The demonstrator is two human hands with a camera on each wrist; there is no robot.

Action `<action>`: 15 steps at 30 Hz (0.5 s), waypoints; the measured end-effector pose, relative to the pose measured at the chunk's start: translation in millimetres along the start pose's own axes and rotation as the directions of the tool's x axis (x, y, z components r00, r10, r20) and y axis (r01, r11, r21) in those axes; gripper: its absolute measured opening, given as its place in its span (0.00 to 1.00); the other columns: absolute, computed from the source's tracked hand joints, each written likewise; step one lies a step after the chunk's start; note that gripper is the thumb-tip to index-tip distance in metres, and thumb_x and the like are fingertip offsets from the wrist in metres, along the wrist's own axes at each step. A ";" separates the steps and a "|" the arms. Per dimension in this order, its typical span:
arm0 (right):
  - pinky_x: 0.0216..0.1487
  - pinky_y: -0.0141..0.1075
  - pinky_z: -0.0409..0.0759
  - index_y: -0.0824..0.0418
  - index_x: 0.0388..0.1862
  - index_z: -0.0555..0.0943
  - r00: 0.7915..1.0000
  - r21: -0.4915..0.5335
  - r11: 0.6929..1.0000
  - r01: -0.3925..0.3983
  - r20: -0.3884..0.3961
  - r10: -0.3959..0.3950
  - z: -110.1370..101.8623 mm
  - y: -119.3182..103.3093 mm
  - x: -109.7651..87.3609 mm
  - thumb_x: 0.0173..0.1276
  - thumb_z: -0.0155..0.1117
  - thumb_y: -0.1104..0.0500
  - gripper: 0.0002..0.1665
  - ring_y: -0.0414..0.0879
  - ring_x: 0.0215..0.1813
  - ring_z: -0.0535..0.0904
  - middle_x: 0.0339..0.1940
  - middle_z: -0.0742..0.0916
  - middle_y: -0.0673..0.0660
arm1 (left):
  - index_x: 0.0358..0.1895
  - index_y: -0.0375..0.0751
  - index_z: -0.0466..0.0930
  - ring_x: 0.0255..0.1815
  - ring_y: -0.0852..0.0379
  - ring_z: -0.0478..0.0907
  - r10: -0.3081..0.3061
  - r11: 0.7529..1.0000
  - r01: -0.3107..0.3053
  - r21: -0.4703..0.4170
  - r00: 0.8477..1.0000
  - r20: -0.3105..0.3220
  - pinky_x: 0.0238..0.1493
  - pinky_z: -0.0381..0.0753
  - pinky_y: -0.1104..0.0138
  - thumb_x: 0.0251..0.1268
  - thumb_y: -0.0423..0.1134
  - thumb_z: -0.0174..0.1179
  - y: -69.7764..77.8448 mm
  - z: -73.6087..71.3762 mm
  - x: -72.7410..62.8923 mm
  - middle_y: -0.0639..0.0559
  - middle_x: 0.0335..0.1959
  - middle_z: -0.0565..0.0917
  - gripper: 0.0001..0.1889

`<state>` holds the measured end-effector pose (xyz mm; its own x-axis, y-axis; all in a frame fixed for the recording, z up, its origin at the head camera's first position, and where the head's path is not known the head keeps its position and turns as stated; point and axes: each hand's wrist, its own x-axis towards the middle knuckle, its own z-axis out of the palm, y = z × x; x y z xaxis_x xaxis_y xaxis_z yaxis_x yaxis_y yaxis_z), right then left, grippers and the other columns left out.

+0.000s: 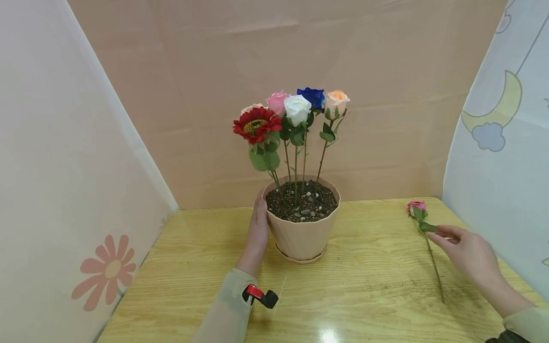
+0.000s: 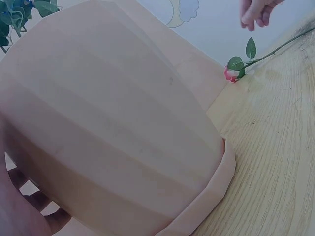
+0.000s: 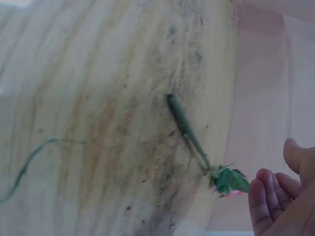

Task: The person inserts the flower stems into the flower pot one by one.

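Note:
A pale pink flower pot [image 1: 302, 236] filled with dark soil stands on a matching saucer [image 1: 301, 260]. My left hand [image 1: 259, 216] rests against the pot's left side; in the left wrist view its fingers lie partly hidden along the pot wall. Over at the right, a pink artificial rose [image 1: 417, 209] lies on the table, its green stem pointing toward me. Just above its leaves hovers my right hand [image 1: 469, 250], thumb and fingers slightly bent. The left wrist view shows a gap between that hand and the rose, with nothing held.
In the pot stand a red daisy-like flower [image 1: 257, 125] and several roses, including a white rose [image 1: 297, 110] and a blue rose [image 1: 312, 97]. Soil crumbs lie on the wooden table [image 1: 206, 267] near the rose stem. Cloth walls enclose the back and sides.

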<state>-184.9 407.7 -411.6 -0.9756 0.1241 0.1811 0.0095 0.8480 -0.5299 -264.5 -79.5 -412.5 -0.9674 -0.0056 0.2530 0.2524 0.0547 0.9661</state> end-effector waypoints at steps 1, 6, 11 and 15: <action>0.40 0.58 0.83 0.78 0.71 0.78 1.000 -0.003 1.000 -0.004 0.013 0.004 0.6 2.2 0.2 0.87 0.62 0.39 0.42 0.78 0.55 0.84 0.59 0.87 0.78 | 0.92 0.57 0.51 0.91 0.44 0.45 0.000 1.000 0.000 -0.001 1.000 -0.001 0.87 0.47 0.41 0.95 0.60 0.33 0.2 0.1 0.1 0.51 0.92 0.52 0.32; 0.45 0.63 0.82 0.81 0.71 0.76 0.997 -0.014 1.000 -0.025 0.068 0.026 4.2 14.4 1.3 0.87 0.60 0.38 0.44 0.78 0.55 0.84 0.58 0.88 0.78 | 0.91 0.58 0.55 0.91 0.47 0.46 0.030 0.999 -0.030 0.023 1.000 0.007 0.87 0.46 0.40 0.95 0.58 0.31 0.5 -0.4 1.1 0.53 0.91 0.54 0.31; 0.48 0.64 0.81 0.80 0.72 0.76 0.996 -0.019 0.999 -0.038 0.078 0.039 10.2 22.9 0.0 0.87 0.60 0.38 0.44 0.78 0.58 0.84 0.59 0.88 0.77 | 0.89 0.66 0.59 0.91 0.51 0.46 0.045 0.999 -0.046 0.029 0.999 0.020 0.87 0.46 0.39 0.96 0.57 0.29 0.8 -1.0 0.9 0.59 0.90 0.55 0.28; 0.46 0.63 0.81 0.80 0.70 0.78 0.998 -0.022 0.999 -0.032 0.059 0.034 14.0 28.1 -0.5 0.86 0.62 0.39 0.43 0.77 0.57 0.85 0.57 0.89 0.75 | 0.91 0.62 0.55 0.91 0.48 0.45 0.019 0.999 -0.019 0.030 1.000 0.013 0.87 0.46 0.39 0.96 0.58 0.29 0.7 -1.0 0.0 0.55 0.91 0.54 0.30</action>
<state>-187.2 424.2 -438.2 -0.9860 0.1217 0.1137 0.0459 0.8549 -0.5167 -264.3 -80.5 -411.8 -0.9627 0.0082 0.2704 0.2701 0.0851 0.9591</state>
